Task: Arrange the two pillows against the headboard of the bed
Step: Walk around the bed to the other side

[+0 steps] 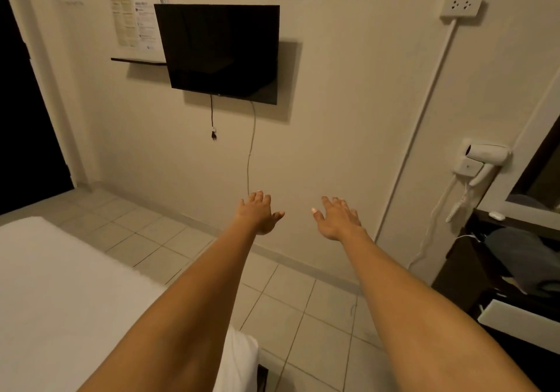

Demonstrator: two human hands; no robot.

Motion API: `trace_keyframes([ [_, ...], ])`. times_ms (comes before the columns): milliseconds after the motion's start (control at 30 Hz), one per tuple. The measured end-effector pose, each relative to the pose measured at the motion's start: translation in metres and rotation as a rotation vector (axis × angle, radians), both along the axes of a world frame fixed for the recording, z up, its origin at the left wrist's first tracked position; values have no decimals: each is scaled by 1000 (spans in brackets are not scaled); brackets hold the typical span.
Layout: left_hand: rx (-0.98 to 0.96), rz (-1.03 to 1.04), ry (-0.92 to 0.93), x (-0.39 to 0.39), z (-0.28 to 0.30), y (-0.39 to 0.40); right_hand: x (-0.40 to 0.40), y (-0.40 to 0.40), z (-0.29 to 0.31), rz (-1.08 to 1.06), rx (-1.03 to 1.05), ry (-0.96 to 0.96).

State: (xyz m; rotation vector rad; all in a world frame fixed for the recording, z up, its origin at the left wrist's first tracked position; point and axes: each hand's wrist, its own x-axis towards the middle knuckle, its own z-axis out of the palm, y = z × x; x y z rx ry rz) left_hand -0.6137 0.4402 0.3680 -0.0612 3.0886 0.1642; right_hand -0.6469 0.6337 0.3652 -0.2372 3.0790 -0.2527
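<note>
Both bare forearms reach forward from the bottom edge of the view, side by side and apart. At the lower left, the bed (54, 285) shows a white sheet, and its near right corner lies under the left forearm. The left hand (257, 214) is spread wide, palm down, fingers fanned, holding nothing. The right hand (338, 217) is likewise spread wide and empty, just beside the left with a gap between the 2 thumbs. Both hang in the air above the tiled floor (303, 309), touching nothing.

Neither of the 2 pillows shows in this view, nor the headboard; the visible part of the bed carries only the sheet.

Ahead, a dark television (221, 52) is fixed to the wall, with cables hanging below it. A white hair dryer (486, 156) sits in its wall holder at the right, above a dark desk (472, 267) at the right edge. A socket (460, 5) sits high on the right wall.
</note>
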Motion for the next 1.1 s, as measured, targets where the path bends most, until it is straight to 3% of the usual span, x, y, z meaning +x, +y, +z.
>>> trace_keyframes([
  [500,17,91,-13,-202,-5,54,-225,42,3,93,1,-10],
  [1100,-13,379,33,-410,26,-106,-480,-117,34,364,38,-16],
])
